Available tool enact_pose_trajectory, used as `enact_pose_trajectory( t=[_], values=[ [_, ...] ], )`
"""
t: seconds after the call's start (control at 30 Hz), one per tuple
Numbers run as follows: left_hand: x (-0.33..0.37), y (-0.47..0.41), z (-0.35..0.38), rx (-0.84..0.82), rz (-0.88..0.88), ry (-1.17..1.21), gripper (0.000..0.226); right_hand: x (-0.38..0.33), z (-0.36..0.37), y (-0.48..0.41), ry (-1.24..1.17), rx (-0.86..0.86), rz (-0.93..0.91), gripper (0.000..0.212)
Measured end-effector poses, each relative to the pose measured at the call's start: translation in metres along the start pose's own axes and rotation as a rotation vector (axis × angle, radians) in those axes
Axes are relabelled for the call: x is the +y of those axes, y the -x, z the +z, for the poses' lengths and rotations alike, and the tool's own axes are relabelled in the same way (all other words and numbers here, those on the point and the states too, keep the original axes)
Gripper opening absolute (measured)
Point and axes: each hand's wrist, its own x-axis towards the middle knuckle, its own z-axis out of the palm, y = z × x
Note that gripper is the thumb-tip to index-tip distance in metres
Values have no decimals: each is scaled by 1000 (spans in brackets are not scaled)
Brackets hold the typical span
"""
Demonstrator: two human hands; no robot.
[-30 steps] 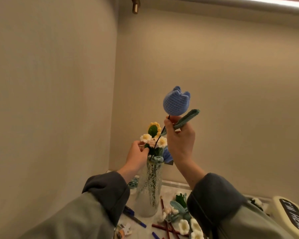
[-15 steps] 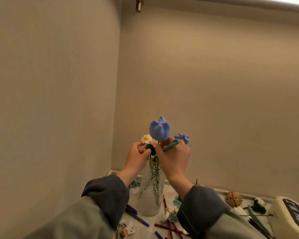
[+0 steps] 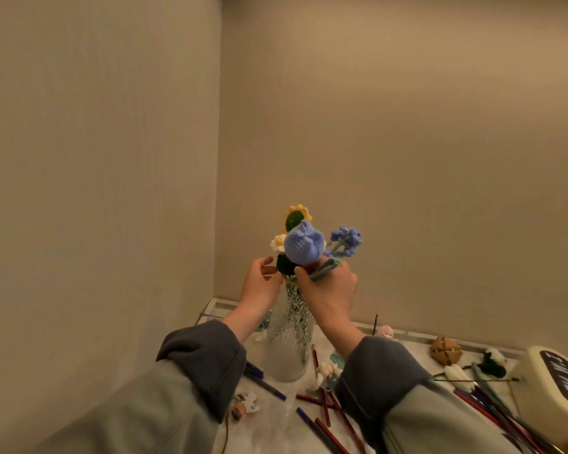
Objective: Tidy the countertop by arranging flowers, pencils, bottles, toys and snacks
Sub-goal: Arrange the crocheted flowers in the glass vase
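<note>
Fingers of the right hand (image 3: 330,291) pinch the blue crochet tulip (image 3: 303,244) just above the mouth of the textured glass vase (image 3: 289,339). Left hand (image 3: 259,283), loosely open, touches the bouquet beside the vase's rim. Pencils (image 3: 325,407) lie scattered near the vase's base.

The hands (image 3: 328,290) hide the blue tulip's stem (image 3: 304,245) (vase mouth too).

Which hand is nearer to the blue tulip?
Right. The right hand grips just under the blue tulip; the left hand is beside it, at the vase mouth.
</note>
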Motion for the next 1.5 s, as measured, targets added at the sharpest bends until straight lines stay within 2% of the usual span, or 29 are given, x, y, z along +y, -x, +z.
enact_pose_trajectory(
  t=[0.03, 0.07, 0.17, 0.27, 0.37, 0.43, 0.67, 0.8, 0.87, 0.93, 1.07, 1.23, 1.3, 1.4, 1.43, 1.5],
  values=[
    [-1, 0, 0, -14, -7, -25, 46, 2, 0, 1, -71, -6, -2, 17],
    [-1, 0, 1, -31, -12, -52, 46, 6, -1, 4, -158, 5, -14, 20],
    [-7, 1, 3, -57, -40, -111, 41, 19, -4, 23, -343, 17, -50, 70],
    [-17, 8, 7, -98, -81, -144, 42, 39, -3, 45, -367, -47, 83, 82],
    [-27, 12, 9, -134, -96, -182, 47, 49, 1, 50, -435, -282, 441, 74],
    [-33, 14, 11, -153, -110, -194, 51, 50, 6, 50, -480, -425, 570, 68],
    [-38, 28, 21, -63, -112, -113, 52, 59, 11, 48, -356, -488, 428, 59],
    [-42, 38, 37, -57, -158, -82, 60, 75, 5, 36, -418, -487, 401, 36],
    [-44, 43, 48, -68, -180, -100, 66, 85, 3, 26, -397, -471, 383, 31],
    [-45, 47, 60, -73, -210, -126, 72, 96, 1, 16, -352, -490, 409, 35],
    [-45, 50, 76, -62, -215, -160, 68, 113, 1, 6, -336, -528, 394, 50],
    [-48, 49, 75, -28, -203, -153, 65, 117, 4, 12, -381, -489, 397, 53],
    [-50, 49, 71, -40, -202, -148, 63, 115, 3, 19, -432, -394, 421, 51],
    [-48, 45, 61, -57, -218, -107, 58, 108, -3, 31, -448, -137, 445, 29],
    [-48, 42, 56, -56, -224, -106, 55, 105, -5, 34, -468, -80, 421, 26],
    [-48, 36, 44, -56, -224, -128, 48, 98, -6, 42, -535, -82, 281, 26]
  ],
)
